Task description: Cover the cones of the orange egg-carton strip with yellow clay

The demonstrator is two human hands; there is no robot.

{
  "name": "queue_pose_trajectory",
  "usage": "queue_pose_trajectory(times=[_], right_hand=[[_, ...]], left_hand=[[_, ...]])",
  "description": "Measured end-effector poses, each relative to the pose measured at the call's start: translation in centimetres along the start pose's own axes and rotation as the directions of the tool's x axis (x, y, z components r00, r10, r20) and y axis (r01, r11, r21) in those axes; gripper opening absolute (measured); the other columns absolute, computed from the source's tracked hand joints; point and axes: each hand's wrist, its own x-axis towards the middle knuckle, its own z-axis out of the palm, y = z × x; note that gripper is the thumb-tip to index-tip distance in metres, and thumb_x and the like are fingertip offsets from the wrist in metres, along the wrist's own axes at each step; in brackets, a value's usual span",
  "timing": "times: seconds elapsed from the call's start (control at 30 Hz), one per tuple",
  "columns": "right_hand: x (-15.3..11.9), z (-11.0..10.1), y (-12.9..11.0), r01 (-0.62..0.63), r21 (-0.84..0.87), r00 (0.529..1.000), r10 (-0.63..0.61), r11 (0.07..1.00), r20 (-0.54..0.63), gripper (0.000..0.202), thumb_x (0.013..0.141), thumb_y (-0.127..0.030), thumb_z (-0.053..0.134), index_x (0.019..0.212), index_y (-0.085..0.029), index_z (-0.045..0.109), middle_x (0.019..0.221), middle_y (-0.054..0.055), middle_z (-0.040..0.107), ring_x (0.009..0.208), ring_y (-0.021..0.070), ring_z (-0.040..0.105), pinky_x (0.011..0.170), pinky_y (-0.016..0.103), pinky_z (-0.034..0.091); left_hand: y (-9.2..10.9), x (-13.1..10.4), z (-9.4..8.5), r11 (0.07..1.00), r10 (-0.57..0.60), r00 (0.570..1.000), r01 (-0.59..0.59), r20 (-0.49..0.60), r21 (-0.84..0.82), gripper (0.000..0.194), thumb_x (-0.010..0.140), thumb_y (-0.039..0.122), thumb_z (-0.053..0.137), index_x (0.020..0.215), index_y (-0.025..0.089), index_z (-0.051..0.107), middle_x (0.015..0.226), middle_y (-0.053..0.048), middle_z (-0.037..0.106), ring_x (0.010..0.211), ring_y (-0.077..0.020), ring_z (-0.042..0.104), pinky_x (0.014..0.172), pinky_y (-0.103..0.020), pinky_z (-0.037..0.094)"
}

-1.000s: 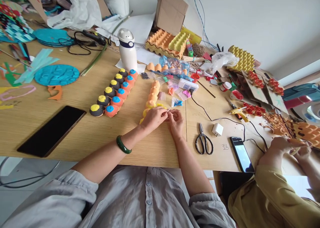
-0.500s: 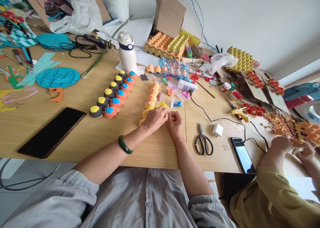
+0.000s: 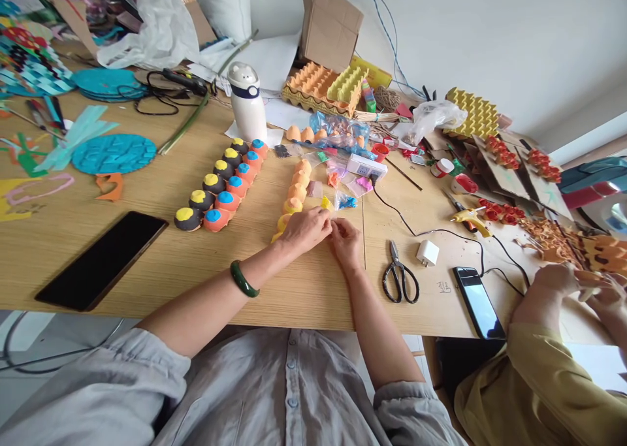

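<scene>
In the middle of the table, my left hand and my right hand meet with fingers pinched together. What they pinch is too small or hidden to make out. A small yellow piece, perhaps modelling clay, shows just beyond the fingertips. Beside my left hand lies a strip of egg-carton cups, orange at the far end and yellow at the near end, partly covered by that hand. Further left are two finished-looking rows: black cups with yellow tops and coral cups with blue tops. A small bag of blue clay lies behind my right hand.
Black-handled scissors, a white charger and a lit phone lie to the right. A dark tablet or phone lies left. A white bottle and power strip stand behind. A co-worker's hands work at far right.
My hands have shifted slightly, with the fingertips closer together. The yellow piece beyond them has moved a little to the right and shows more. The view has barely turned.
</scene>
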Motion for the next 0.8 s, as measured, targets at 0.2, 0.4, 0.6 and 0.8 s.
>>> queue_pose_trajectory(times=[0.2,0.4,0.6,0.8], right_hand=[[0.0,0.1,0.0,0.026,-0.087,0.998,-0.03,0.996,-0.05,0.019,0.078,-0.04,0.067,0.072,-0.022,0.067,0.067,-0.001,0.068,0.06,0.0141,0.055,0.063,0.029,0.049],[0.6,-0.4,0.8,-0.008,-0.131,0.985,-0.015,0.991,-0.171,0.018,0.08,-0.039,0.063,0.074,-0.022,0.063,0.066,-0.002,0.064,0.062,0.0148,0.055,0.064,0.029,0.049],[0.0,-0.5,0.4,0.039,-0.123,0.991,-0.055,0.992,-0.126,0.026,0.084,-0.034,0.062,0.104,-0.021,0.073,0.085,0.001,0.075,0.065,0.0148,0.061,0.066,0.029,0.052],[0.2,-0.8,0.9,0.078,-0.117,0.993,-0.087,0.99,-0.074,0.029,0.085,-0.034,0.062,0.106,-0.02,0.077,0.094,0.006,0.08,0.077,0.0195,0.068,0.076,0.034,0.055]], left_hand=[[0.2,0.6,-0.2,0.999,0.018,0.999,-0.02,0.032,0.045,0.021,0.093,0.02,0.057,0.093,0.019,0.078,0.09,-0.01,0.08,0.076,-0.0258,0.073,0.064,-0.034,0.045],[1.0,0.3,-0.4,0.999,0.026,0.999,-0.026,0.02,0.041,0.021,0.091,0.019,0.058,0.097,0.018,0.078,0.092,-0.012,0.08,0.08,-0.0282,0.074,0.062,-0.035,0.043],[1.6,0.4,-0.9,0.996,0.07,0.998,-0.07,-0.002,0.051,0.022,0.089,0.019,0.059,0.098,0.015,0.079,0.092,-0.013,0.079,0.085,-0.0306,0.075,0.064,-0.037,0.044],[1.8,0.5,-1.2,0.983,0.174,0.985,-0.175,0.019,0.053,0.015,0.087,0.02,0.063,0.089,0.016,0.077,0.088,-0.011,0.078,0.084,-0.0286,0.074,0.067,-0.037,0.046]])
